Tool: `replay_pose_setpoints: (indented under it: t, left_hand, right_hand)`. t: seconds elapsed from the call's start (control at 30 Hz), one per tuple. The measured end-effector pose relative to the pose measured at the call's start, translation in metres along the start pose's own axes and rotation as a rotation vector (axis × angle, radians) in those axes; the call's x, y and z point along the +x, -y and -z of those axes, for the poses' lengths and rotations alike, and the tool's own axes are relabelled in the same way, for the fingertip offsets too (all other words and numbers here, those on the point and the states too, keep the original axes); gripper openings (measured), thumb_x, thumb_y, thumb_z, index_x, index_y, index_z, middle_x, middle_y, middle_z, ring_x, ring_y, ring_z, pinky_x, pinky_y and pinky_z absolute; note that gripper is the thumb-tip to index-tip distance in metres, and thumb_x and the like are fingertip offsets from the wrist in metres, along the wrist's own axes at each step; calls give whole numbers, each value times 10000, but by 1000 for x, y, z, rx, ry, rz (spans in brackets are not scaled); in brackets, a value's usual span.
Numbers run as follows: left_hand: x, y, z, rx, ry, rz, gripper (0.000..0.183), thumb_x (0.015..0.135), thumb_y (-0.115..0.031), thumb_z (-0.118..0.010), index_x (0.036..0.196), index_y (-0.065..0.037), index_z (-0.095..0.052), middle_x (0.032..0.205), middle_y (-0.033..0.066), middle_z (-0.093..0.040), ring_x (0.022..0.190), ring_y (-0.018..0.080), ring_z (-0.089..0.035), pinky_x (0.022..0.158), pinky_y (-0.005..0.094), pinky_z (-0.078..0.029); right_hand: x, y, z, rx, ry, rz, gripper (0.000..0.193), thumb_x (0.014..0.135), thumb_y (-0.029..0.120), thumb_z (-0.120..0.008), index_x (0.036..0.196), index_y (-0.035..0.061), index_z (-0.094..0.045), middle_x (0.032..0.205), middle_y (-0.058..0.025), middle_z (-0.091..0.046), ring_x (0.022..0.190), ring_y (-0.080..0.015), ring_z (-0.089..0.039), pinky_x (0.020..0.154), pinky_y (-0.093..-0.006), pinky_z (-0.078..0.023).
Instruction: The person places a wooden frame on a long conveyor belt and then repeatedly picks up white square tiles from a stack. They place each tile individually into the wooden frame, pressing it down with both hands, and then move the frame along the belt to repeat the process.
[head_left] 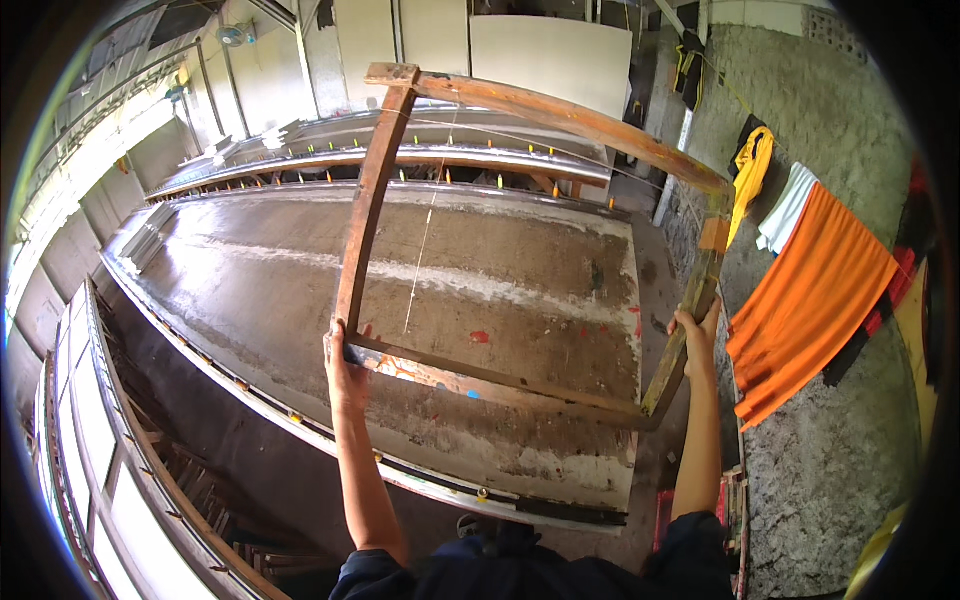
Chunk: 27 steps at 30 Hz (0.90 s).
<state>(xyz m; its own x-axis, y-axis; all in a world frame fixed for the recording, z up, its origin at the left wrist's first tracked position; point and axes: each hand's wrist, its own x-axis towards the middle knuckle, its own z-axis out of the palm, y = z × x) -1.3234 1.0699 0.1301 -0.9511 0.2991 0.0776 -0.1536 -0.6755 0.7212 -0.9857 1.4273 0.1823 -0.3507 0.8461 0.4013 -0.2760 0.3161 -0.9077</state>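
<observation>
I hold up a large wooden frame (372, 210) above a long table (520, 340) with a stained brown top. The frame has no panel in it, so the table shows through. Thin strings cross its opening, and one hangs down inside. My left hand (347, 370) is closed round the near left corner, where the bar carries paint marks. Partway up the right bar, my right hand (697, 330) grips the wood with its fingers wrapped round it. The near bar tilts down toward the right.
An orange cloth (810, 300), a white cloth (790, 208) and a yellow cloth (748, 185) hang along the grey wall at right. Behind stands another long table (290, 150) with small coloured clips. Framed white screens (90, 420) lean at left. Metal bars (148, 238) lie at the table's far left end.
</observation>
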Motion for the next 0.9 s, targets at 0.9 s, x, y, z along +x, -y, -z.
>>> replay_pose_setpoints:
  t: [0.9]
  left_hand:
    - [234, -246, 279, -280, -113, -334, 327, 883, -266, -629, 1085, -29, -529, 828, 35, -553, 801, 132, -563, 802, 262, -498]
  right_hand:
    - [-70, -30, -468, 97, 80, -125, 476, 767, -3, -560, 1206, 50, -382, 881, -98, -509, 592, -172, -541, 565, -325, -443]
